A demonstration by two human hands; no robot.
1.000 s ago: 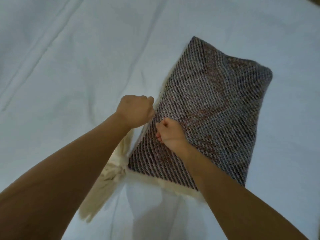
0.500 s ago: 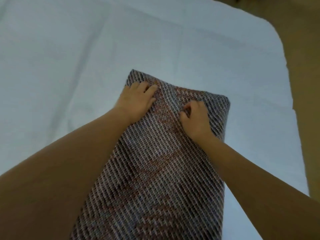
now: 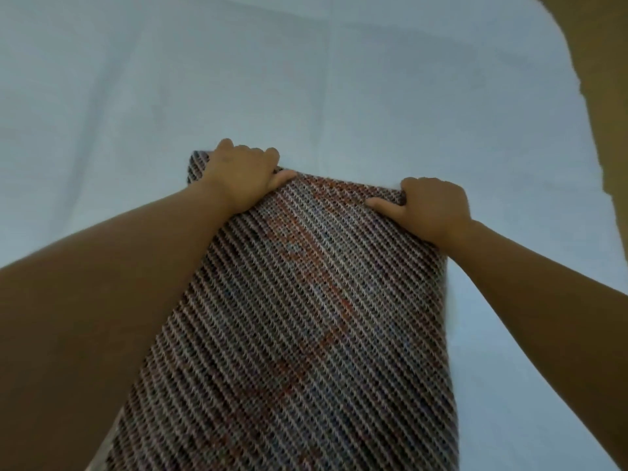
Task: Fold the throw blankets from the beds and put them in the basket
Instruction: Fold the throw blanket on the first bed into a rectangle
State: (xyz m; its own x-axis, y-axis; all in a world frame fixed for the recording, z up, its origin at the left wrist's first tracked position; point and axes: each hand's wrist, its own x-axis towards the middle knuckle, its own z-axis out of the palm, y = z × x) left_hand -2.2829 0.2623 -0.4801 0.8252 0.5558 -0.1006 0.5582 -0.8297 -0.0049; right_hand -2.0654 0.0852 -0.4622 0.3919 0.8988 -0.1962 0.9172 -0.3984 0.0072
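Throw blanket (image 3: 306, 317): woven, dark with pale diagonal ribs and a rust motif down the middle. Lies on the bed (image 3: 136, 79), on the pale sheet, as a long narrow folded strip. Long axis runs straight away from me, near end out of view below, far short edge at arm's reach.

Left hand (image 3: 243, 175): on the far left corner of the strip. Fingers (image 3: 251, 151) curled over the far edge, thumb lying on top of the weave, so the corner is pinched between them. Right hand (image 3: 431, 209): on the far right corner, same hold, fingers wrapped over the edge, thumb on the upper face. Both hands closed on cloth, neither spread flat.

Key relation: the two hands sit at the two ends of the far short edge, level with each other, and the whole length of the blanket lies between that edge and my body. The left corner is slightly farther from me than the right. The bed's edge and brown floor (image 3: 611, 96) show at far right.

Judgement: the next fold likely runs along the long axis, far edge drawn toward me onto the near end, halving the strip. Both corners should travel together or the edges will skew. Basket not in view; folding unfinished.
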